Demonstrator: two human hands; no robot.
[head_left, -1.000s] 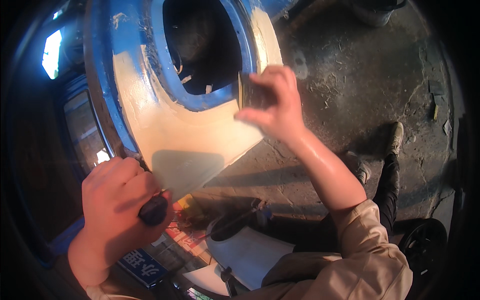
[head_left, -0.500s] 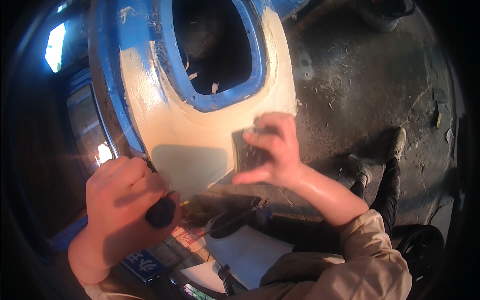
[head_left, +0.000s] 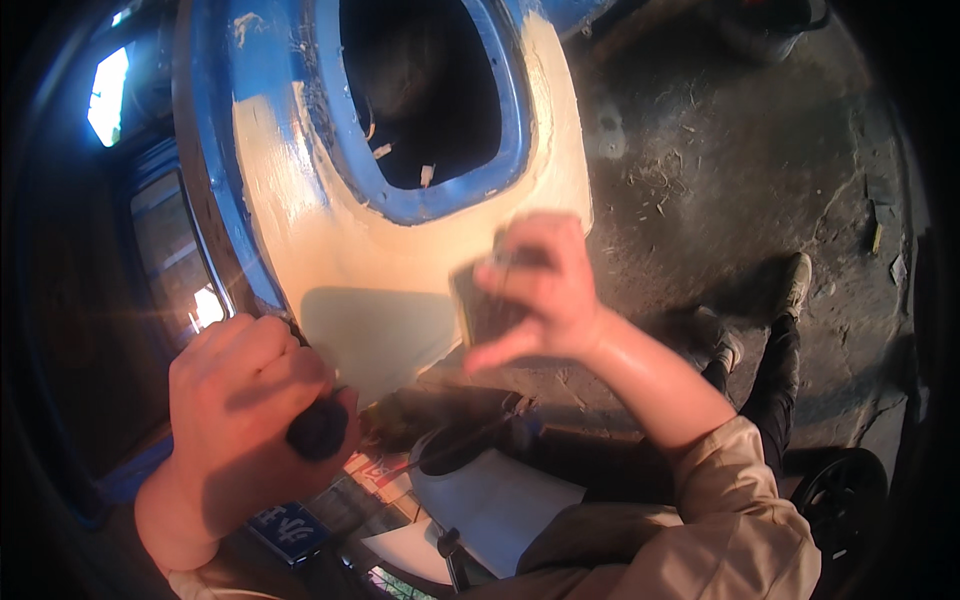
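Observation:
My left hand is closed around a dark, round handle at the lower left, its far end hidden. My right hand, blurred, grips a dark flat spreader with a pale edge over the lower right of a cream layer of filler. The filler covers part of a blue vehicle panel around an oval opening with a blue rim; small pale tabs show inside the opening. A grey shadow lies on the lower filler.
Lower down are a white panel, a blue sign and a dark wheel. A bucket stands at the top right on the stained floor. A glazed blue door is at left; legs in dark trousers at right.
My right hand with the spreader has moved down from beside the opening to the lower filler, then slightly up. My left hand is almost unmoved. The panel appears a little higher and further right.

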